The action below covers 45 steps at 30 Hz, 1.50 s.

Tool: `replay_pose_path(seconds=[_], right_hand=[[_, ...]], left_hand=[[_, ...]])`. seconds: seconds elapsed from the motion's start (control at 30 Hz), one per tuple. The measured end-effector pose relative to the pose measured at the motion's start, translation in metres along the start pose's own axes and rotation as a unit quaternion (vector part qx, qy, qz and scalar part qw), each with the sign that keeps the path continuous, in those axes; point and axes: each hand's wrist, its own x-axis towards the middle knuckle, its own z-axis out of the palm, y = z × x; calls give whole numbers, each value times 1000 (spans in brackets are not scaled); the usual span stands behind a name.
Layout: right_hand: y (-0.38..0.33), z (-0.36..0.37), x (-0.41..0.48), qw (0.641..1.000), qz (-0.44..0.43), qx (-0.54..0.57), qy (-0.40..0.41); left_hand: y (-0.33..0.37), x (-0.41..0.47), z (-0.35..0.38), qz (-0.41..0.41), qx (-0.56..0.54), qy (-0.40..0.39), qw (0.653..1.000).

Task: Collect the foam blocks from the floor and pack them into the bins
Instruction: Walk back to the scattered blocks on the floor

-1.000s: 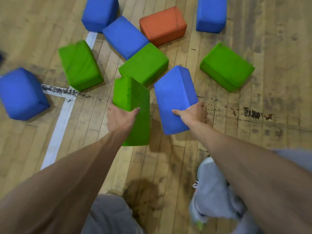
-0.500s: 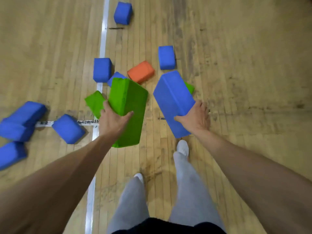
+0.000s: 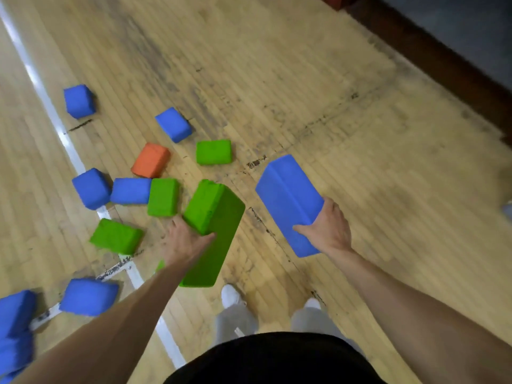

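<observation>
- Head view: the left hand [image 3: 184, 242] grips a green block [image 3: 214, 212] near its lower end. The thumb lies across the upper face, and the fingers curl round the far side, mostly hidden. The block is tilted and clear of the floor [image 3: 346, 120].
- The right hand [image 3: 325, 231] holds a blue block [image 3: 288, 195] the same way, thumb along the near face and fingers wrapped over the right edge. This block is also off the floor, well apart from the green one.
- More blocks lie scattered to the left about a white line [image 3: 69, 145], among them an orange block [image 3: 151, 160]. No bin is in view.
- The foam looks light, soft and matte, so probably unslippery, and one hand per block seems enough. A hold across the narrow width nearer the middle would likely swing less, and squeezing should do no harm.
</observation>
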Motion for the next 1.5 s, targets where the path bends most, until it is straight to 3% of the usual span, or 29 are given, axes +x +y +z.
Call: replay_pose_path(seconds=[0.17, 0.33, 0.63, 0.83, 1.07, 1.23, 1.5], right_hand=[[114, -34, -21, 995, 86, 27, 41], [262, -99, -31, 972, 178, 115, 98], [510, -239, -50, 886, 342, 199, 243], [611, -283, -30, 856, 402, 204, 253], [698, -339, 37, 818, 475, 210, 246], [759, -395, 81, 786, 504, 226, 278], [895, -443, 138, 745, 550, 249, 285]], left_hand=[[93, -44, 56, 91, 56, -20, 994], [228, -123, 143, 186, 101, -46, 976], [468, -285, 278, 373, 87, -107, 918], [554, -319, 364, 430, 114, -145, 884], [683, -308, 453, 413, 158, -212, 871], [807, -323, 500, 459, 205, -201, 841], [978, -411, 607, 540, 187, -222, 790]])
